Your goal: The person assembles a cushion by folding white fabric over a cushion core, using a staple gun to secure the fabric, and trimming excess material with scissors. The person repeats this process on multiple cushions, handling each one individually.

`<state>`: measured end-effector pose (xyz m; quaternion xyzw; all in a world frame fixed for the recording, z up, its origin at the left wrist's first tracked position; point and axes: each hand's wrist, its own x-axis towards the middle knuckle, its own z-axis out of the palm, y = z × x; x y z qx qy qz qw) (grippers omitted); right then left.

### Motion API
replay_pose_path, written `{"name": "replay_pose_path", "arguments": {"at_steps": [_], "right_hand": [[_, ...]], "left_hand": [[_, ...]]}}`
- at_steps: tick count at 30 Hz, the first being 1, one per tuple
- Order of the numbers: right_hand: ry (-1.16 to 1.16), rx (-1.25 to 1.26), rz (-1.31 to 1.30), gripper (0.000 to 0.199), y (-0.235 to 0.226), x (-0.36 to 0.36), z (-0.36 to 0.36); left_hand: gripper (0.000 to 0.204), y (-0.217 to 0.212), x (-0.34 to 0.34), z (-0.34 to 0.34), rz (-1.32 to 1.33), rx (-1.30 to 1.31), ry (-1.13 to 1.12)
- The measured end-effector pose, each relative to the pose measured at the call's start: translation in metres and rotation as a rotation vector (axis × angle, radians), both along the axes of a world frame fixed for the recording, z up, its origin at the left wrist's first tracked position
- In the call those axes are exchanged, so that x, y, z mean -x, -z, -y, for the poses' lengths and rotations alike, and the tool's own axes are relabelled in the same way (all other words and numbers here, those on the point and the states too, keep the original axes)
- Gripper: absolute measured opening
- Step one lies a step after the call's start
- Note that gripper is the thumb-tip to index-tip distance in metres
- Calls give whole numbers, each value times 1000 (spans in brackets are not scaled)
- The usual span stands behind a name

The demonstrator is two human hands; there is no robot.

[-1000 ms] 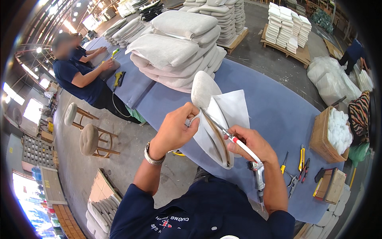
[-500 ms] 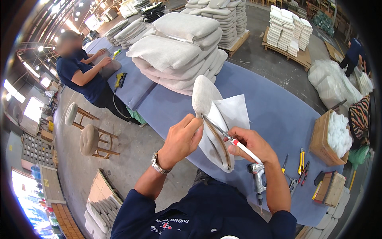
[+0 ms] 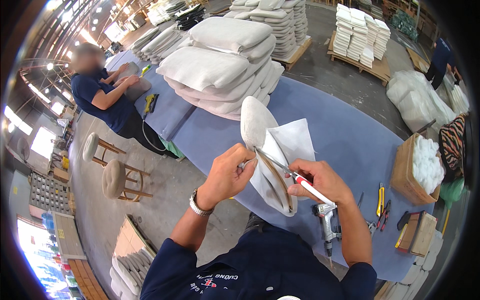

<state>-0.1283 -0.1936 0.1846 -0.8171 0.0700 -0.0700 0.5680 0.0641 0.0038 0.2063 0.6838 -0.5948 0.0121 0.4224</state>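
Left grip (image 3: 230,171) is pinching cushion cover (image 3: 258,122); right grip (image 3: 323,181) is clasping white-handled tool (image 3: 315,190), shaft pointing toward left grip.

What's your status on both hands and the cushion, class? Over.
Left hand pinching edge of cushion. Right hand gripping white-handled tool, its metal shaft against the cushion. Silver tool close to right hand, might get in the way.

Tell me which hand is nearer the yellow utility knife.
Right. The right hand, holding a white-handled tool, is left of the yellow utility knife; the left hand, pinching the pale cushion, is farther left.
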Motion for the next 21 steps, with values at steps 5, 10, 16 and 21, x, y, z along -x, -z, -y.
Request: {"name": "replay_pose_path", "arguments": {"at_steps": [5, 10, 16, 21], "right_hand": [[-25, 22, -32, 55, -5, 2, 5], [-16, 64, -63, 54, -9, 2, 2], [-5, 46, -25, 53, -1, 2, -1], [169, -26, -6, 53, 44, 42, 9]], "left_hand": [[13, -5, -1, -2, -53, -69, 37], [13, -1, -7, -4, -113, -48, 70], [14, 7, -15, -5, -217, -63, 73], [12, 12, -22, -11, -354, -89, 48]]}}
